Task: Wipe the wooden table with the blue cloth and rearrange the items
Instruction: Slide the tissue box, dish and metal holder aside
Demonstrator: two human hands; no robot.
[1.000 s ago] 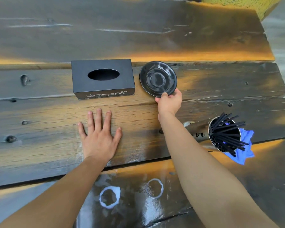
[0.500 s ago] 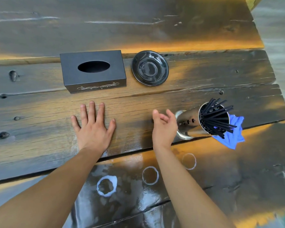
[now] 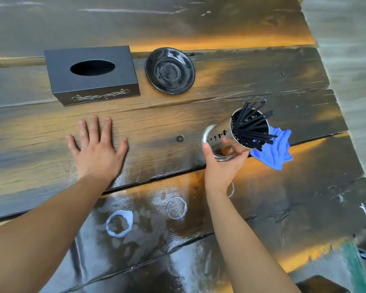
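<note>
here the right hand (image 3: 222,166) grip wraps the metal holder (image 3: 220,137); left hand (image 3: 97,149) flat, released.

Just one view here, shot from a head-worn wide-angle camera, aimed forward and steeply down at the dark plank wooden surface (image 3: 241,85). It's held close, so both forearms are seen running in from the bottom edge. The surface's right edge is caught, lines bent by the lens.
</note>
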